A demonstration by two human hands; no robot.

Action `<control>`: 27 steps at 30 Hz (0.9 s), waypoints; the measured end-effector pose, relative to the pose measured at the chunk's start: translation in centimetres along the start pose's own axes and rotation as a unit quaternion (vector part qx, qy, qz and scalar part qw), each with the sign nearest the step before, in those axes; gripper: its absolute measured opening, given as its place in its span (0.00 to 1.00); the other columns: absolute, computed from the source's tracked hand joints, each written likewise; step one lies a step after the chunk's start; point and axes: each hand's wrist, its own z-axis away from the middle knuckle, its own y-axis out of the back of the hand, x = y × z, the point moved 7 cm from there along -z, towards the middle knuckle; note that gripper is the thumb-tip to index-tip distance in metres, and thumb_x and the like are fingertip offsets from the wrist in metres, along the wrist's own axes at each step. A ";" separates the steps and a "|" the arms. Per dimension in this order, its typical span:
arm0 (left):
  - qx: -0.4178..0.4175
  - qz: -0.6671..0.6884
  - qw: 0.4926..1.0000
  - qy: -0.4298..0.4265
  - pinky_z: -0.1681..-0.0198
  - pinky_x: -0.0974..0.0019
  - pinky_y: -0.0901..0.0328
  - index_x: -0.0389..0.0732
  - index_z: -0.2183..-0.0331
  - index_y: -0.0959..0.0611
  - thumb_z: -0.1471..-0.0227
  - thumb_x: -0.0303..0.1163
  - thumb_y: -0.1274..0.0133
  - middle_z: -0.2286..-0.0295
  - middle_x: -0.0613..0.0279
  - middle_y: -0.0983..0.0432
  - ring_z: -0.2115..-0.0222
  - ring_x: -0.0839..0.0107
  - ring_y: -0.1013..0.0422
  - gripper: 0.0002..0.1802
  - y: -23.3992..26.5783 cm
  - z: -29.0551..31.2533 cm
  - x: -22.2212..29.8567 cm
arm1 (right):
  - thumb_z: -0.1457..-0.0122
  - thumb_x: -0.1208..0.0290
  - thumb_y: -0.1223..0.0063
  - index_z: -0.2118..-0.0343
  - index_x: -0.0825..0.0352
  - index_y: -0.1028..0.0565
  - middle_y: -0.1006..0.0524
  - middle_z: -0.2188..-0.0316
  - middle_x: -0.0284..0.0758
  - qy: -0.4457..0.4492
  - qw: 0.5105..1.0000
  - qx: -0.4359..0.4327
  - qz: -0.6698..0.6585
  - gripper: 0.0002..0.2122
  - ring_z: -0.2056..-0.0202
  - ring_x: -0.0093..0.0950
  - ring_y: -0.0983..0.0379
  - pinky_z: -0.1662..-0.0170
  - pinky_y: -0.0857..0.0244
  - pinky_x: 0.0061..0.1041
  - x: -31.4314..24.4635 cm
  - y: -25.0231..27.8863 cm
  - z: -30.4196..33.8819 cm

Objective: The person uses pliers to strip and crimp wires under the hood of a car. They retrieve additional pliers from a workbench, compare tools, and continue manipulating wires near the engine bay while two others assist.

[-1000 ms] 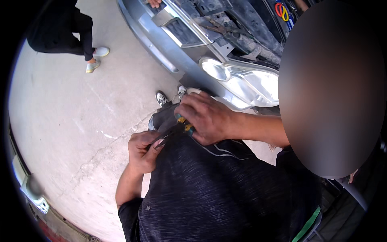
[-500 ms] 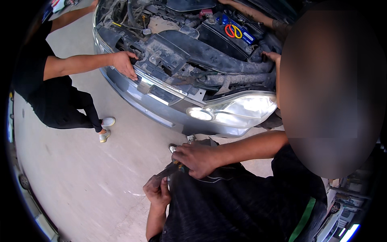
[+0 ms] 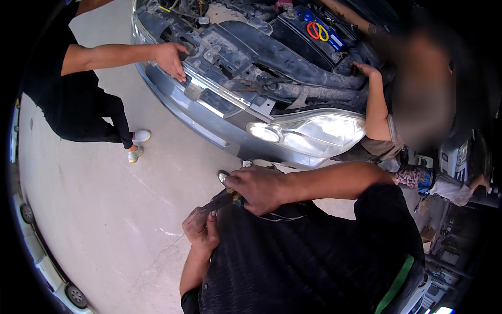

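Observation:
Both of my hands are in front of my black shirt, short of the car's front bumper [image 3: 191, 110]. A dark, elongated piece [image 3: 217, 201] with a brass-coloured and greenish end spans between them; its exact kind cannot be made out. My left hand [image 3: 201, 228] pinches its lower end between thumb and fingers. My right hand [image 3: 260, 189] is closed around the other end, its fingers covering much of the brass-coloured part. Beyond, the car's engine bay [image 3: 230, 52] lies open and dusty, with a clear headlight [image 3: 319, 133] at the near corner.
A co-worker's hand [image 3: 171, 60] is over the front grille at left. Another person's hand [image 3: 366, 68] reaches into the bay at right. A blue device [image 3: 334, 41] with red and yellow loops [image 3: 317, 31] lies there. A parked white car [image 3: 47, 272] stands at far left.
My view has shifted, so the car sits slightly higher and further right. The person at right has drawn back, uncovering more background. My hands still hold the dark piece.

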 end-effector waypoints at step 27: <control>-0.056 0.035 0.993 -0.100 0.74 0.69 0.31 0.30 0.62 0.21 0.61 0.30 0.38 0.70 0.51 0.21 0.79 0.64 0.24 0.21 -0.2 -0.9 2.8 | 0.66 0.78 0.40 0.62 0.68 0.32 0.33 0.63 0.42 0.073 0.990 0.117 0.041 0.22 0.61 0.39 0.32 0.59 0.38 0.38 -1.4 1.3 0.1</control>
